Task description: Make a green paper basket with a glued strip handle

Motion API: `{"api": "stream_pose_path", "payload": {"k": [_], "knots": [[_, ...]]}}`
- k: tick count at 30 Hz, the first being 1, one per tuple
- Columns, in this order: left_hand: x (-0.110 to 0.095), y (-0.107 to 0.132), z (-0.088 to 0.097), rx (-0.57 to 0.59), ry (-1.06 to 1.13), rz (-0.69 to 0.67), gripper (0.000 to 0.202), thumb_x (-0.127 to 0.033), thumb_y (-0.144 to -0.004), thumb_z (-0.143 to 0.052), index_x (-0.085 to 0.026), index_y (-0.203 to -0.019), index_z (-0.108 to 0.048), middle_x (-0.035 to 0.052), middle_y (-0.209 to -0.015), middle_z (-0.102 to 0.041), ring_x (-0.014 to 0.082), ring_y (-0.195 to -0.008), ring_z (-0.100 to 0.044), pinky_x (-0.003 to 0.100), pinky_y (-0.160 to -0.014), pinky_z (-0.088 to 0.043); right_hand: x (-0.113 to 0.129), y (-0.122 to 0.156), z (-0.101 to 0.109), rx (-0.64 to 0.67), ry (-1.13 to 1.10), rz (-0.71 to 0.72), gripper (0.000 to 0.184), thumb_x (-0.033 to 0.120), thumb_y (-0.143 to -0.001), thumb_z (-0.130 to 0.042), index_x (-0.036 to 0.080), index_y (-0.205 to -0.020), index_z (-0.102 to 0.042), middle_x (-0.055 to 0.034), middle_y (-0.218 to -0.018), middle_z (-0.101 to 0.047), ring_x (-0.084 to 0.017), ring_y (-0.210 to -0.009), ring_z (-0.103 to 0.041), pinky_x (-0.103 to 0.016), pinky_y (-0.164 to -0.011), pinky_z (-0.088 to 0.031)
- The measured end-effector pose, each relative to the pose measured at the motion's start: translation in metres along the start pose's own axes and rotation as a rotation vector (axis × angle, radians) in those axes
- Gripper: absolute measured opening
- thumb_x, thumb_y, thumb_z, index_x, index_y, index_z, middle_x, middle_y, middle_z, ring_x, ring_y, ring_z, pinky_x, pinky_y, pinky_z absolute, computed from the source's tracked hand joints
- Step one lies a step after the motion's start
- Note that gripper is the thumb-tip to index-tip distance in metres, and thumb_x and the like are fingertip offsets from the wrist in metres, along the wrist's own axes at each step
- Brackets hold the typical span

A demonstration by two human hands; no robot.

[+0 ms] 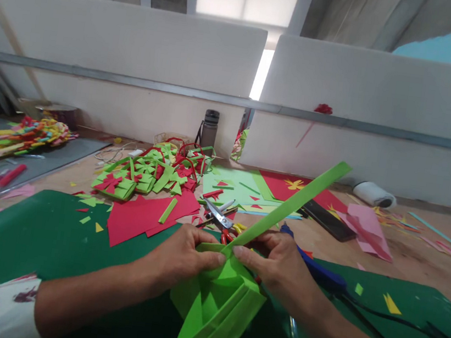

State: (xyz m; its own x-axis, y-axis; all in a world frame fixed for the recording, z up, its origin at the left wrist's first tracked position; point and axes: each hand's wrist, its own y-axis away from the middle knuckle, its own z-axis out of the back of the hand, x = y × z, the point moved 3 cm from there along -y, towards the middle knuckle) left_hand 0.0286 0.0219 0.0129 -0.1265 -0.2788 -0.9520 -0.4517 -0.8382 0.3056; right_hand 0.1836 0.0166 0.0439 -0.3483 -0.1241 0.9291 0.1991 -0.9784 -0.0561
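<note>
Between my hands is a folded green paper bag [217, 312], its opening facing up and tilted toward me. A long green paper strip [296, 203] rises from its far rim and slants up to the right. My left hand [194, 248] pinches the rim at the strip's lower end, thumb on the near side. Opposite it, my right hand [272, 255] pinches the rim and the strip's base, its thumb tip close to the left thumb. The fingers behind the paper are partly hidden. Just beyond the hands lie scissors [219, 215] with red handles.
A green mat [45, 245] covers the near table. Red paper sheets [131, 217] and a pile of small green-and-red paper bags [154, 173] lie left of centre. To the right are a blue glue gun [323, 273] with a cable, a black phone [329, 220] and pink paper [369, 232].
</note>
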Motion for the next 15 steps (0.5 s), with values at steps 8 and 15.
{"api": "stream_pose_path", "payload": {"k": [8,15], "knots": [[-0.0035,0.0017,-0.0001,-0.017,-0.041,-0.036,0.021,-0.032,-0.065,-0.066,-0.013,-0.073,-0.068,0.0017,-0.063,-0.065,0.0117,-0.055,-0.057,0.021,-0.051,-0.042,-0.0004,0.0029,-0.0034,0.071,-0.035,-0.052,0.017,0.021,-0.072,-0.062,0.014,-0.084,-0.071,-0.0043,-0.079,-0.071,-0.019,-0.073,-0.064,-0.024,-0.06,-0.049],[-0.0053,0.0015,-0.0016,-0.018,-0.151,-0.096,0.021,-0.031,-0.068,-0.062,-0.012,-0.072,-0.068,-0.0007,-0.058,-0.059,0.0098,-0.053,-0.052,0.019,-0.05,-0.038,0.0053,0.0057,-0.0068,0.117,-0.036,-0.055,0.018,0.019,-0.071,-0.061,0.016,-0.085,-0.073,-0.0023,-0.076,-0.07,-0.017,-0.072,-0.062,-0.023,-0.06,-0.048]]}}
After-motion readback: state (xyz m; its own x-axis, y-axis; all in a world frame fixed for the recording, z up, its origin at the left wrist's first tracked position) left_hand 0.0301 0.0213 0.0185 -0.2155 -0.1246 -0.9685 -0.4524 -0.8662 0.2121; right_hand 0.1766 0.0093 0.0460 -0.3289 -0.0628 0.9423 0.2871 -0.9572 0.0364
